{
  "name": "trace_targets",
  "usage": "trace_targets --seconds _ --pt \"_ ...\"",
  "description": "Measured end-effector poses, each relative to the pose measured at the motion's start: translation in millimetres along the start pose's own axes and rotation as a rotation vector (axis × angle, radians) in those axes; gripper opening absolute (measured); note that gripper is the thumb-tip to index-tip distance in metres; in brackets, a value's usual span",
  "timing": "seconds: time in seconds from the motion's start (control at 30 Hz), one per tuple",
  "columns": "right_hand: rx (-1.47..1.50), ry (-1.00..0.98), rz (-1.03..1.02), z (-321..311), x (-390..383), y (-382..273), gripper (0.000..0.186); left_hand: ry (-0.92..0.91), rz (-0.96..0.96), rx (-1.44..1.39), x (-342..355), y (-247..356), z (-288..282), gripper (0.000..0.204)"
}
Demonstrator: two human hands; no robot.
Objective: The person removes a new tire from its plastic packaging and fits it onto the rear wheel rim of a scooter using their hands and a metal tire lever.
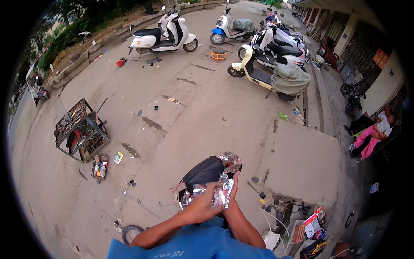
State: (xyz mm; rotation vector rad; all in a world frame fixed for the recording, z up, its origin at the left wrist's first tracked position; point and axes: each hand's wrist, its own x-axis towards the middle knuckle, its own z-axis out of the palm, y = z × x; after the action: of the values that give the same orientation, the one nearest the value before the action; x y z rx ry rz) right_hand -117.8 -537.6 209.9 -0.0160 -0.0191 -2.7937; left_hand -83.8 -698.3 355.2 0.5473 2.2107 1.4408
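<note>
A crinkled shiny silver packet point(223, 194) with reddish patches is between my two hands, close in front of my blue shirt. My right hand point(233, 190) grips it along its right edge. Over its left side lies my left hand point(206, 200), fingers bent against the foil; the fingertips are partly hidden. Just beyond and below the hands is a rounded black padded thing point(205, 172), whose exact kind I cannot make out. Silver and red shiny wrapping point(231, 160) shows at its far end, and more of it at its near left side.
At the left stands a metal-framed tool cart point(82, 129), with a tray of bottles point(100, 167) beside it. Right of me lie cables, a perforated brick point(298, 233) and boxes. Parked scooters point(267, 71) and an orange stool point(218, 53) stand farther off. A person point(375, 134) sits at the right.
</note>
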Motion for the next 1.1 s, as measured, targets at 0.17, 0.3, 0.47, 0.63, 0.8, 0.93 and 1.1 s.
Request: trace_targets --seconds 0.17,0.3,0.47,0.63,0.8,0.93,1.1 --pt "-0.315 0.456 -0.086 52 53 -49 0.087 0.035 -0.264 -0.092 6 -15 8 0.083" --pt "-0.408 0.372 -0.136 83 90 -69 0.076 0.058 -0.301 -0.093 2 -42 2 0.059" --pt "-0.351 0.388 0.025 66 119 -100 0.057 0.637 -0.101 0.213 58 -33 -50 0.034" --pt "-0.586 0.221 0.103 41 153 -126 0.027 0.597 0.05 0.413 174 -19 -114 0.069" --pt "-0.92 0.37 0.112 58 200 -144 0.027 -0.103 -0.285 -0.203 286 -71 -162 0.089" --pt "-1.022 0.342 0.063 49 223 -173 0.029 -0.124 -0.293 -0.274 332 -107 -152 0.098" --pt "-1.25 0.543 -0.001 52 236 -225 0.02 -0.051 -0.189 -0.33 386 -100 -143 0.095"
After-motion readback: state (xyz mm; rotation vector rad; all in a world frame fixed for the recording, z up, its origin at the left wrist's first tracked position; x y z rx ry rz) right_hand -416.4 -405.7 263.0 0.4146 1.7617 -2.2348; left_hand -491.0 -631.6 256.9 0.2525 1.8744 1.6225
